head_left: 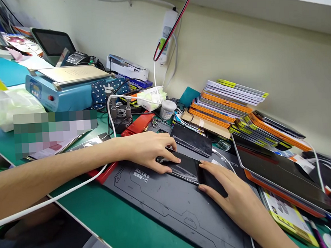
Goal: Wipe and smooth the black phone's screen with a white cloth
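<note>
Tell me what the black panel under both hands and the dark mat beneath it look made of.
Black panel: likely glass, glossy; it mirrors light in bright streaks. Dark mat: probably silicone or rubber, matte grey, with moulded grooves and printed white lettering, and no glare.

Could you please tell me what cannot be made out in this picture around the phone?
- Head view: both ends of the phone, covered by the left hand and right hand.
- Head view: the papers at left, blurred over.
- Head view: one end of the white cable, cut off by the left edge.
- Head view: the print on the mat, too small to read.
</note>
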`<state>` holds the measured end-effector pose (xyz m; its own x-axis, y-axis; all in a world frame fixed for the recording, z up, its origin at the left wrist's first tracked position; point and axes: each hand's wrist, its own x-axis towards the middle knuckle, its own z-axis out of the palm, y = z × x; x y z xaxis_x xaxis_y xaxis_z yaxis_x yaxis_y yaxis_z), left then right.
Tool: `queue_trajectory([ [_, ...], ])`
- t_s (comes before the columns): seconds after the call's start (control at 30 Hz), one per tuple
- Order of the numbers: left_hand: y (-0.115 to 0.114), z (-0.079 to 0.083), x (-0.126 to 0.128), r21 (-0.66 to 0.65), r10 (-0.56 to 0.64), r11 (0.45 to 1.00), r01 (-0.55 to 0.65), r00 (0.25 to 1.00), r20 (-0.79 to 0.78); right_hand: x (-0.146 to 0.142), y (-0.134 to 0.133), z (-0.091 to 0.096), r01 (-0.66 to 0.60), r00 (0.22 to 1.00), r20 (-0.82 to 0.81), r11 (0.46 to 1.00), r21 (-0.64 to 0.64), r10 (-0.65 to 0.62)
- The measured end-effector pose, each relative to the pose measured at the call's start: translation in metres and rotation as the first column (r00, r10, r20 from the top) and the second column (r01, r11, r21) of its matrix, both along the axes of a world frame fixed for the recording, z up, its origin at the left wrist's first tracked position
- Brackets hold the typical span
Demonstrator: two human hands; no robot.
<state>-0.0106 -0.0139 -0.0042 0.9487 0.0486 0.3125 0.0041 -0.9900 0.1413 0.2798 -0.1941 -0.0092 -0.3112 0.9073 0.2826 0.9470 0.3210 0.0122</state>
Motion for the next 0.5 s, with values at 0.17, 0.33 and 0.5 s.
queue_trajectory([
  [0.17, 0.0002, -0.0025, -0.0004, 0.022, -0.007, 1.0, 0.006, 0.999, 0.032, 0.0016, 0.0001, -0.0027, -0.01, 1.0, -0.012, 1.0, 0.024, 0.01],
  [0.33, -0.0014, -0.0031, -0.0006, 0.017, 0.005, 1.0, -0.006, 0.998, 0.056, 0.001, -0.0002, -0.0029, -0.028, 1.0, -0.001, 0.999, 0.046, 0.028],
  [0.5, -0.001, -0.0018, -0.0001, 0.014, 0.017, 1.0, -0.017, 0.999, 0.036, 0.002, -0.0004, -0.0036, -0.025, 0.999, 0.022, 0.999, 0.046, 0.024],
])
